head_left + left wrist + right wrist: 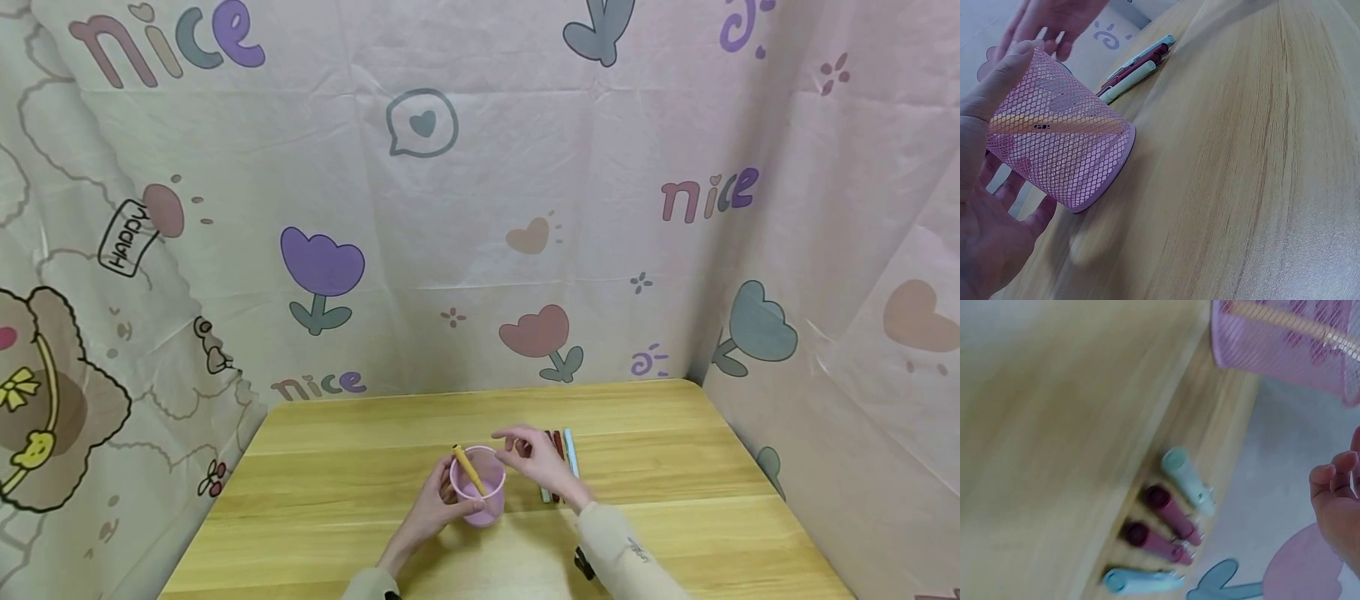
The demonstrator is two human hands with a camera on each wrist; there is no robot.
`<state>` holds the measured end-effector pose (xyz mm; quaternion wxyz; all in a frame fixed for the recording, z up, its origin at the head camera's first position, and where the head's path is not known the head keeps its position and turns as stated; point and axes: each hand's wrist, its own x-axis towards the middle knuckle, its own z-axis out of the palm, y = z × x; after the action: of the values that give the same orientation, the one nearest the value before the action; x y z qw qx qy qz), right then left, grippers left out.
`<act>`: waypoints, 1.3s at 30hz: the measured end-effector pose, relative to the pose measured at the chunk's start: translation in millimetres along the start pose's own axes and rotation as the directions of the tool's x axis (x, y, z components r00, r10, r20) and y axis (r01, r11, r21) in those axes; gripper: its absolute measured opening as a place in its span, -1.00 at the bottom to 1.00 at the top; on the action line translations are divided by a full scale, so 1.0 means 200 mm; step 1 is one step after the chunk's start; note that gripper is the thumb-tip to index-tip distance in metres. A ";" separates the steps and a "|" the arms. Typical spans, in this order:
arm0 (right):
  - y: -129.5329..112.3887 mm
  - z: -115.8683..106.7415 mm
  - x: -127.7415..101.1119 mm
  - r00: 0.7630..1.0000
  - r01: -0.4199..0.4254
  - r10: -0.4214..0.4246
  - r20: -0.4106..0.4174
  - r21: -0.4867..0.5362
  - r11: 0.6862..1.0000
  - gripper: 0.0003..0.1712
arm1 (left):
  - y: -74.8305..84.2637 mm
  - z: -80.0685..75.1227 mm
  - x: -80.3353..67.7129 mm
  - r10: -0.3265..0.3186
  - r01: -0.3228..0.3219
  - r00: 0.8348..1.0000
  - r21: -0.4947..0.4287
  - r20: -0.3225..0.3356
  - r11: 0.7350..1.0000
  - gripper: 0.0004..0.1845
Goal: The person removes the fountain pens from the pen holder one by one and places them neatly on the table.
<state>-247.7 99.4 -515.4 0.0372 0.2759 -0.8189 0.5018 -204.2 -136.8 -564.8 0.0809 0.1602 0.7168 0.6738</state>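
My left hand [433,506] grips a pink mesh pen holder [1094,165] round its side, thumb near the rim. Inside the holder a yellow pen [469,469] leans, its upper end poking above the rim. Just right of the rim, my right hand [536,458] hovers with loosely bent fingers and nothing between them. Beyond it lie several pens side by side on the table: a mint green pen [1188,481], two dark red pens [1172,515] and a light blue pen [1141,581]. In the head view the right hand partly hides them.
Everything stands on a wooden table [337,467]. A printed curtain [450,208] hangs behind it and along both sides. A small black object [583,564] shows beside the right sleeve [630,550].
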 end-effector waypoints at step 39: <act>-0.14 0.18 0.08 0.985 0.110 -0.065 0.163 -0.286 0.952 -0.59 | 0.00 0.00 -0.01 -0.013 0.012 1.000 0.060 0.008 0.998 -0.04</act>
<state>-239.0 53.2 -505.1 0.0377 0.3406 -0.8719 0.3498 -202.4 -137.8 -564.2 0.0834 0.1611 0.7372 0.6509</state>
